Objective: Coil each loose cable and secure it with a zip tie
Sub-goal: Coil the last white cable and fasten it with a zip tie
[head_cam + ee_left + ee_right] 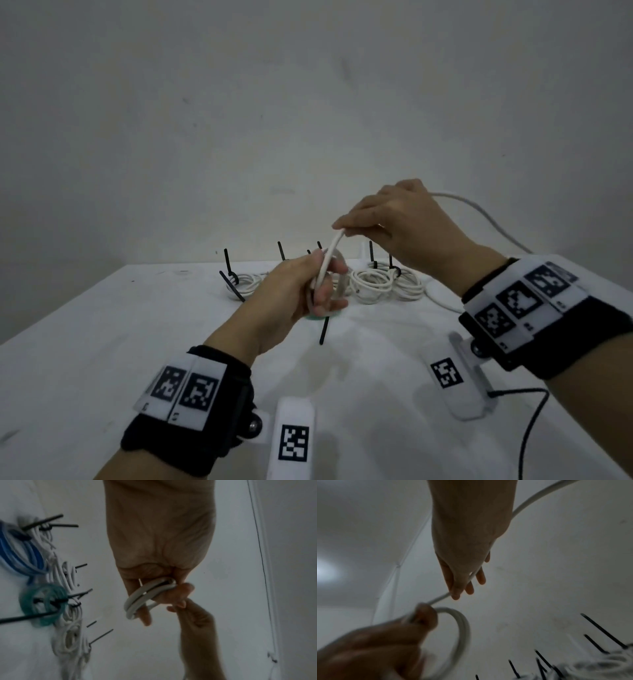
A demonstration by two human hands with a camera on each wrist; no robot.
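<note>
Mid-frame above the counter (102, 342): left hand (291, 291) gripping white cable (329, 260) coils, right hand (394, 219) pinching its loose run.

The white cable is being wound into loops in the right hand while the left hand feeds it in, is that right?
The hands are swapped. The head view shows the left hand holding the loops of the white cable, while the right hand feeds it in.

A smooth, matt white plastic-sheathed cable (330, 255) is seen above a table covered in matt white cloth (102, 342). Thin black plastic zip ties (226, 262) are shown with a dull finish. The black wrist bands (582, 342) appear to be soft fabric.
</note>
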